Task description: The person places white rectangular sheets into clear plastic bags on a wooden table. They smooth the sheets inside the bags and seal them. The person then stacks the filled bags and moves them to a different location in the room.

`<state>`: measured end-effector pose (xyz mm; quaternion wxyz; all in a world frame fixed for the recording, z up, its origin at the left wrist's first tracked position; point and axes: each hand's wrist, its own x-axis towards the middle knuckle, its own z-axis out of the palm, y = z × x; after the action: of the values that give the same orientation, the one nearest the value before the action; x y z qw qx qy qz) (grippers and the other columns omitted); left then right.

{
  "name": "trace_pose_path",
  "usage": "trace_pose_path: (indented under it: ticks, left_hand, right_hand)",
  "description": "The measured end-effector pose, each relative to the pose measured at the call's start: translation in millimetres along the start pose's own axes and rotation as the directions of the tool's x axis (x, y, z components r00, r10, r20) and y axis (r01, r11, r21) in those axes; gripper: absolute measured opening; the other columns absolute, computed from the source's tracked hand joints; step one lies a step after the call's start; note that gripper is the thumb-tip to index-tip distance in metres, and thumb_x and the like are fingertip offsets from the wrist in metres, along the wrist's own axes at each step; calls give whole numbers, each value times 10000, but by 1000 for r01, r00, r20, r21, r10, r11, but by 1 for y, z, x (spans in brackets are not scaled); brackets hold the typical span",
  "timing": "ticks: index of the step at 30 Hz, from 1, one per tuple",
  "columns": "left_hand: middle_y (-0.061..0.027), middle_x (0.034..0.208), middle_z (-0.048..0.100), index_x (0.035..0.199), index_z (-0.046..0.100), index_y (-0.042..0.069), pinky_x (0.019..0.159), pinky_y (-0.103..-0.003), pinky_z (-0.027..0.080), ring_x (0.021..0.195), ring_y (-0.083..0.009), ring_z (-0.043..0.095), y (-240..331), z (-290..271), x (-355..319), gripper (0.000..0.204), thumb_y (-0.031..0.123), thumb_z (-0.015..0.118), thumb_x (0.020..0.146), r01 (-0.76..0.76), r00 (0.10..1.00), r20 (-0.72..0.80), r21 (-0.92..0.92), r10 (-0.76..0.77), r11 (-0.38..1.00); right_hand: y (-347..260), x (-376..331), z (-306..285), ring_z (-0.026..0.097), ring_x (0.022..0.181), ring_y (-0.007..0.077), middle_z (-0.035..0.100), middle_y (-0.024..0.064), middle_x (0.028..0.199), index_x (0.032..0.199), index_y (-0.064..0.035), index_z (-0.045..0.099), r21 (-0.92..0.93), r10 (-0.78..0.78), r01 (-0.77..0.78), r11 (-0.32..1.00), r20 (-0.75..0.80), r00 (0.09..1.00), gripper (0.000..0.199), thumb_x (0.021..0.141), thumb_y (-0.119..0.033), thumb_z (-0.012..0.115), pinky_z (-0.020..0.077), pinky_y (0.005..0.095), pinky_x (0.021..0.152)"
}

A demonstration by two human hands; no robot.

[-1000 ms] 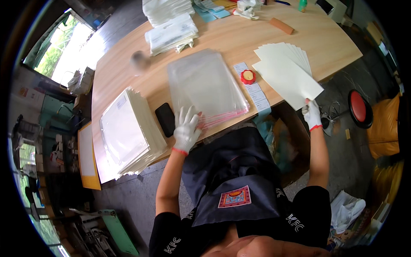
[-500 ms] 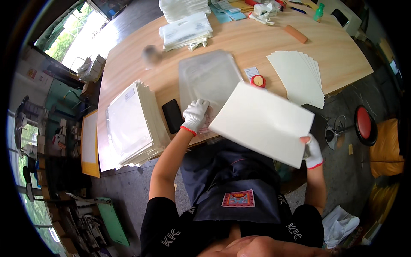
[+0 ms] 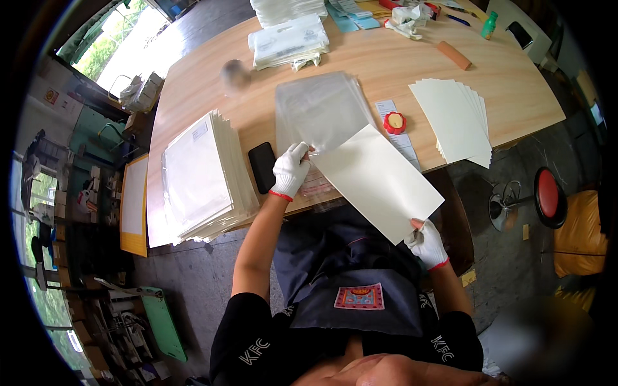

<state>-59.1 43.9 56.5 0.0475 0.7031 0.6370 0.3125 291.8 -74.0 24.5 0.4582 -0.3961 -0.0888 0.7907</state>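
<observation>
My right hand (image 3: 427, 243), in a white glove, pinches the near corner of a cream sheet of card (image 3: 376, 180). The sheet's far end lies at the mouth of the top clear plastic bag (image 3: 318, 112) on a stack in front of me. My gloved left hand (image 3: 291, 170) grips the near edge of that bag, beside the sheet. A fanned pile of the same cream sheets (image 3: 454, 119) lies on the wooden table (image 3: 386, 64) to my right.
A thick stack of bagged sheets (image 3: 199, 177) sits at my left, with a black phone (image 3: 262, 166) next to it. A red round tape dispenser (image 3: 394, 122) lies by the bags. White bundles (image 3: 288, 40) and small items lie at the far side. A red stool (image 3: 546, 196) stands at right.
My right hand lifted one cream sheet off the pile at right and carried it left and down to the bag stack. My left hand shifted to the top bag's near edge.
</observation>
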Motion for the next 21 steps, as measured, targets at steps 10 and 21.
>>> trace_pose_path:
  ticks: [10,21]
  left_hand:
    - [-137,1183,543,1321,354,91,769,-298,505,1020,-208,562,53,42,-52,676,-130,583,725,151,779,-235,-830,-582,537]
    - [-71,985,654,1087,584,-38,760,-253,491,869,-129,610,52,65,-128,224,88,539,907,471,836,333,-844,-436,256]
  right_hand:
    - [17,-2,30,510,524,132,564,53,687,883,4,551,-150,-11,33,988,147,989,196,935,-177,498,363,260,473]
    - [12,24,29,633,607,209,601,93,757,960,28,542,-314,59,-6,949,159,986,127,896,-82,536,527,319,506]
